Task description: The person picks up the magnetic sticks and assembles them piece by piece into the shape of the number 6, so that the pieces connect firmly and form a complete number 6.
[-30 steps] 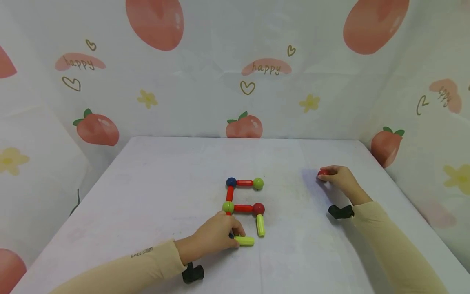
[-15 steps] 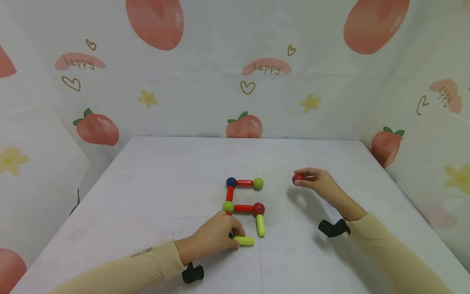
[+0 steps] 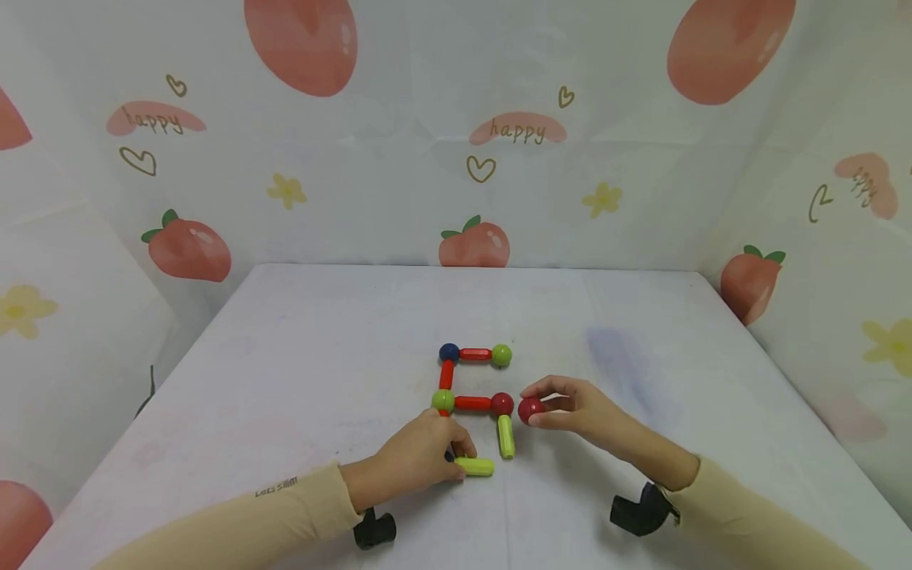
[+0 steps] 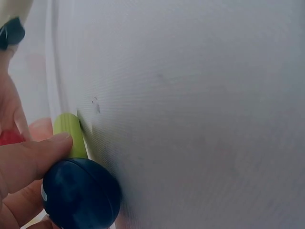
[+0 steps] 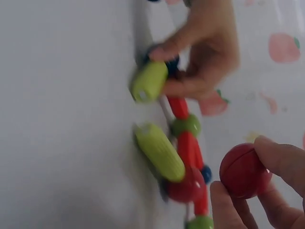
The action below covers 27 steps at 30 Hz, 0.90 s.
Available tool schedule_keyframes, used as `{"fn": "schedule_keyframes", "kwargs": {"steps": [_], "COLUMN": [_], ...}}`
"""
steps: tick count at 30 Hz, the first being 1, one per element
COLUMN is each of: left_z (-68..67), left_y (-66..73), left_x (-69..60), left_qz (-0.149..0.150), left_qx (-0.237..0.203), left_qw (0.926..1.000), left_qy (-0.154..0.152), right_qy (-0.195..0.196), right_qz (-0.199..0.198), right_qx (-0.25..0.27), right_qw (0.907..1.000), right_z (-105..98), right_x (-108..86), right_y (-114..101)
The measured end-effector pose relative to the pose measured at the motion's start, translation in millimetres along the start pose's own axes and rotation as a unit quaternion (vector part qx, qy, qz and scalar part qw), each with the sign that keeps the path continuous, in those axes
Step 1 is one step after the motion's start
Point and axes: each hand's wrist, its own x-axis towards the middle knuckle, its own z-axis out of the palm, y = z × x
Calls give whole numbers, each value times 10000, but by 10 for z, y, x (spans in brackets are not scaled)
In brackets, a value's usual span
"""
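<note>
My right hand (image 3: pixel 580 408) pinches a red ball (image 3: pixel 530 410) between thumb and fingers, just right of a joined figure of rods and balls. My left hand (image 3: pixel 420 451) pinches a yellow-green rod (image 3: pixel 479 467) at its end against a dark blue ball (image 4: pixel 83 193); that ball is mostly hidden in the head view. Red rods (image 3: pixel 473 404) link a green ball (image 3: pixel 443 401), another red ball (image 3: pixel 502 404), an upper blue ball (image 3: pixel 449 353) and a second green ball (image 3: pixel 502 355). From the joined red ball a second yellow-green rod (image 3: pixel 506 437) points toward the near edge.
A white-covered table (image 3: pixel 342 340) lies under everything. Behind it hangs a white cloth (image 3: pixel 399 158) printed with peaches and hearts. A black wrist camera (image 3: pixel 374 529) sits below my left wrist, another black camera (image 3: pixel 641 511) below my right.
My right hand has carried the red ball left and nearer, from the table's right side to beside the joined figure. My left hand has stayed in place.
</note>
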Motion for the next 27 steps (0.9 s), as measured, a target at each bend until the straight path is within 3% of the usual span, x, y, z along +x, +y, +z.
{"fn": "schedule_keyframes", "kwargs": {"steps": [16, 27], "left_z": [-12, -3], "left_y": [2, -12], "left_x": [4, 16], "left_qz": [84, 72], "left_qx": [43, 16], "left_qw": [9999, 10000], "left_qy": [34, 43], "right_qy": [-678, -607], "right_qz": [-70, -303], "right_qx": [-278, -574], "right_qw": [9973, 9960], "right_z": [376, 461], "right_x": [-135, -169], "right_y": [59, 84]}}
